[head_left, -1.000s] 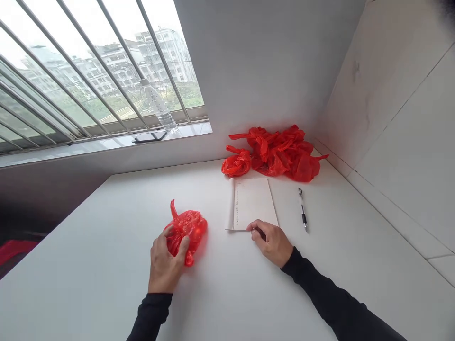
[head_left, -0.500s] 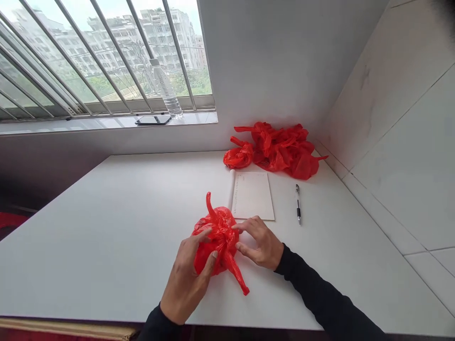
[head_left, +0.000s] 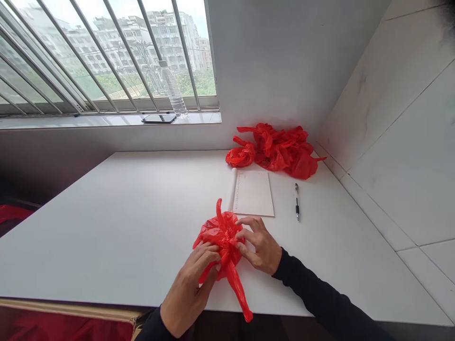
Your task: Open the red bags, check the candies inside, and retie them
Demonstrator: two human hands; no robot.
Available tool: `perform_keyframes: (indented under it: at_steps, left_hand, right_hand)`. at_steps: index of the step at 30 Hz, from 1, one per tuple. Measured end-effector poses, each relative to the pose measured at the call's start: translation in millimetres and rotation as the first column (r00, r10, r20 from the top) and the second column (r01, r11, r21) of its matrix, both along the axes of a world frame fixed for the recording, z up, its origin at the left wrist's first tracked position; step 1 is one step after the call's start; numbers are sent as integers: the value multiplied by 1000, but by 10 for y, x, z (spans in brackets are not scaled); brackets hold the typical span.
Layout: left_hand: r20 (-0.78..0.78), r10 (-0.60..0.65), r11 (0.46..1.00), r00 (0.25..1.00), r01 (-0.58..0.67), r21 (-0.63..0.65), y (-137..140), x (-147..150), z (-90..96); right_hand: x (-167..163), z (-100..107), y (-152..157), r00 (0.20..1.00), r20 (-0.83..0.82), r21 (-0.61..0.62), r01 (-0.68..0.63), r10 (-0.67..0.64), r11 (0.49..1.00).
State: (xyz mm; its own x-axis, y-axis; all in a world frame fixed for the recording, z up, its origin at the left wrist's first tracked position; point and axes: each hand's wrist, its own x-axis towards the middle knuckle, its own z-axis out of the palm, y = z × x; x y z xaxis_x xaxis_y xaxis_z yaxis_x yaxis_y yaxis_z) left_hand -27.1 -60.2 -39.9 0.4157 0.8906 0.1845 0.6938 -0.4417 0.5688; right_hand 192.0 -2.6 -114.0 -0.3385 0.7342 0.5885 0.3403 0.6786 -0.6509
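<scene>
A knotted red plastic bag [head_left: 216, 232] lies on the white table in front of me, with one handle sticking up at the far side and a longer one stretching toward the near edge. My left hand [head_left: 194, 282] is closed on the bag's near left side, fingers over the plastic and thumb below them. On the other side my right hand [head_left: 261, 246] has curled fingers and thumb pinching plastic close to the knot, the index finger lying a little higher. What is inside the bag cannot be seen.
Beyond the bag lies an open notepad [head_left: 253, 193], with a pen [head_left: 297, 202] right of it. More red plastic bags [head_left: 284, 151] are heaped by the wall. On the windowsill are a water bottle [head_left: 173, 90] and a phone [head_left: 159, 119]. A cardboard box [head_left: 117, 312] holds red material below left.
My left fingers have drawn together onto the bag. The right fingers have closed in by the knot. The near handle now stretches further toward the table's edge, and the view has shifted slightly.
</scene>
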Motion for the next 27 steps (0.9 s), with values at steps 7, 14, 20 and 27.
perform_keyframes:
  at_steps: [7,14,20,27]
  left_hand:
    - [117,585,801,803,-594,70,-45,-408,24]
    - [103,304,943,947,-314,112,-20,-97,8]
    - [164,427,887,890,-447,119,85,-216,41]
    - [275,497,860,823,-509,-31,1,-184,203]
  right_hand:
    - [268,250,-223,972,-36,-236,216,-231,947]
    - [124,486,-356,982,149,-307,158,-117,938]
    - [202,528,-362,978,94,-396,206,-184,895]
    - [393,635,-450,965,-90,-540,159,-245,827]
